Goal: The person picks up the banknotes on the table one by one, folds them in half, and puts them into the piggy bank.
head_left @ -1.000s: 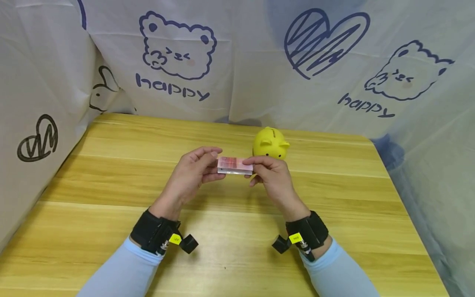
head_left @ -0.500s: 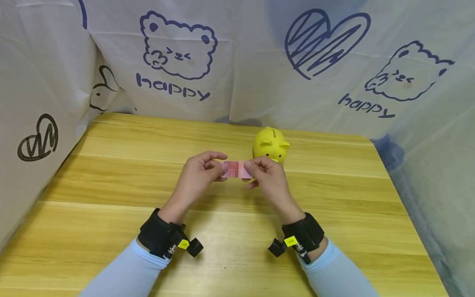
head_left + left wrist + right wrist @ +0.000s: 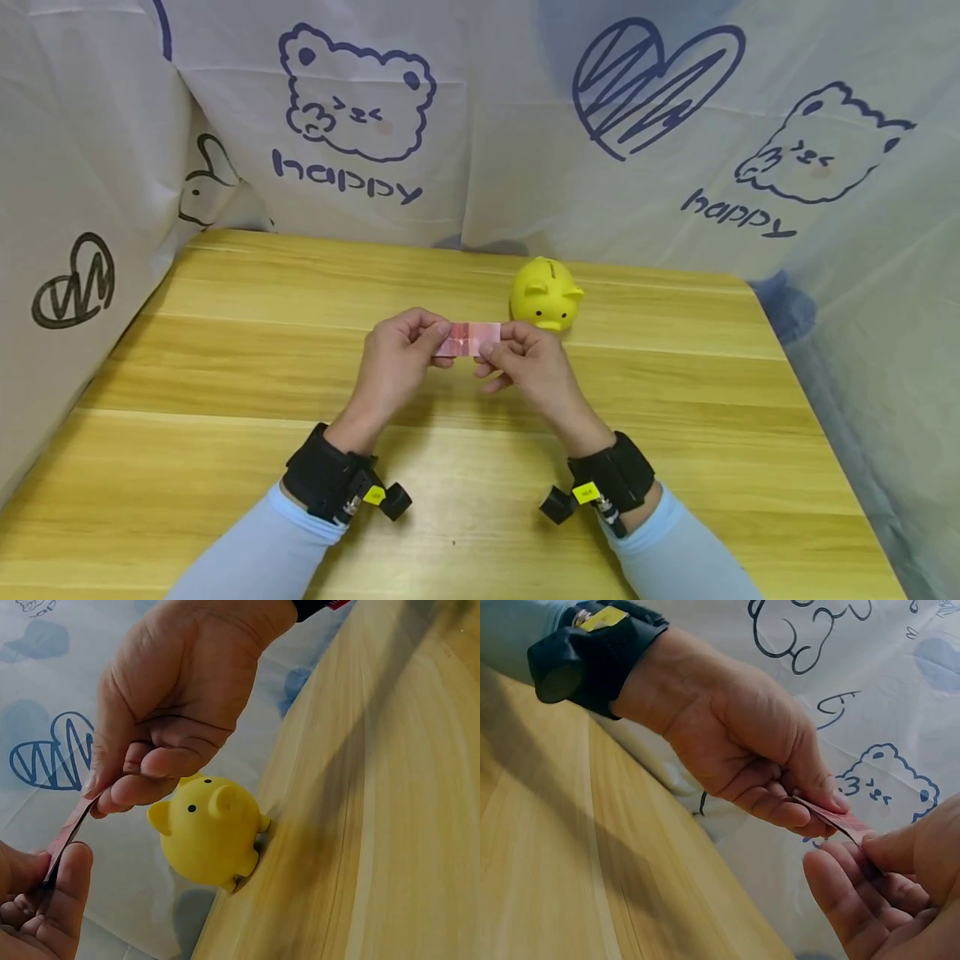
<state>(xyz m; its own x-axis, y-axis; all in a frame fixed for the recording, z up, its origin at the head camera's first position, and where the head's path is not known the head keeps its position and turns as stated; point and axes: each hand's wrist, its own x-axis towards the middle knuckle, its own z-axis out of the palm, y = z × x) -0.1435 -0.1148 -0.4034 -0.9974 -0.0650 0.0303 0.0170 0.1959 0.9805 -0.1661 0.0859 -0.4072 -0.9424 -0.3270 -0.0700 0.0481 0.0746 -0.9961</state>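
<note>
A small pink-red folded banknote [image 3: 474, 332] is stretched between both hands above the table. My left hand [image 3: 392, 360] pinches its left end between thumb and fingers. At the other end, my right hand [image 3: 542, 365] grips the note, its thumb lying on the near face. Seen nearly edge-on in the left wrist view, the banknote [image 3: 69, 825] looks thin and flattened. The right wrist view shows the same banknote [image 3: 844, 819] held by thumbs and fingers. Just behind the right hand stands a yellow pig-shaped piggy bank [image 3: 544, 292] with a slot on top, touched by neither hand.
The wooden table [image 3: 247, 367] spreads around both forearms. A white cloth [image 3: 510, 192] with drawn bears and hearts hangs behind it and along the sides. Black wrist straps [image 3: 326, 475] with small camera blocks sit on both wrists.
The banknote has tilted from a flatter lie, its printed face now turned toward the head camera. My right thumb has shifted left and down along it. The piggy bank stays put.
</note>
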